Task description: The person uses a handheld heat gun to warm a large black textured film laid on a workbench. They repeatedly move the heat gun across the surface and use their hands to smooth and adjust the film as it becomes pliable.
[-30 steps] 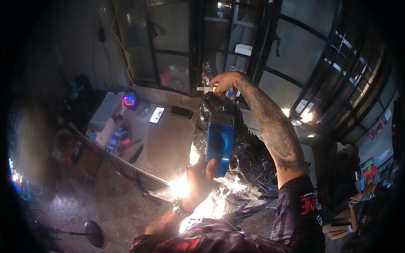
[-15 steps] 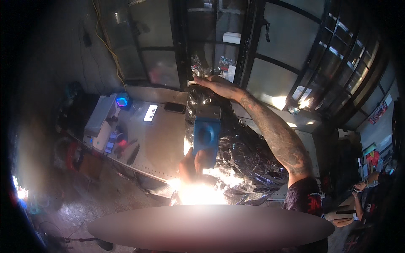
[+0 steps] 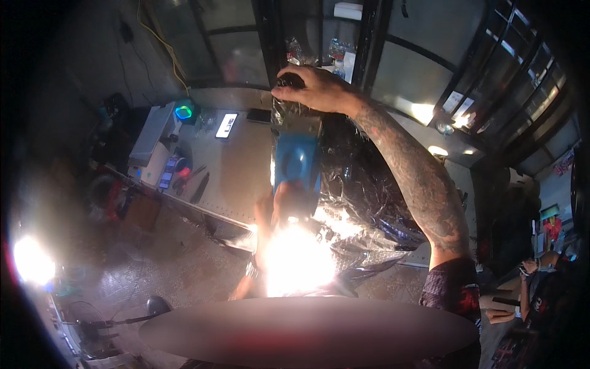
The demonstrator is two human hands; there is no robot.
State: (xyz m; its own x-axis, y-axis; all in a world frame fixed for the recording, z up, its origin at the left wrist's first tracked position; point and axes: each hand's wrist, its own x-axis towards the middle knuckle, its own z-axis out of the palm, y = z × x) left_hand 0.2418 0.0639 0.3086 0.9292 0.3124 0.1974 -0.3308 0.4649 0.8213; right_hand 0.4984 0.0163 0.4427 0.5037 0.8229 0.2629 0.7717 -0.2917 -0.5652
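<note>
Crumpled shiny dark film (image 3: 347,175) covers the middle of the workbench. Along it lies a blue device (image 3: 298,157) with a metallic upper end, held by my left hand (image 3: 276,203) at its lower end. A bright glare hides part of that hand and wrist. My right hand (image 3: 316,89) reaches across to the far end of the film, its fingers curled round a dark bunched part there, which may be film; I cannot make it out clearly.
The workbench (image 3: 236,166) bears a lit phone (image 3: 226,125), dark phone (image 3: 259,115), glowing gadget (image 3: 183,112), pale box (image 3: 146,147) and tools. Windows (image 3: 418,61) stand behind, a black lamp or stand (image 3: 157,305) at lower left. Another person (image 3: 531,289) works at far right.
My right hand has closed around the dark part at the film's far end. The blue device and my left hand appear higher in the view, and the glare has spread over my left wrist.
</note>
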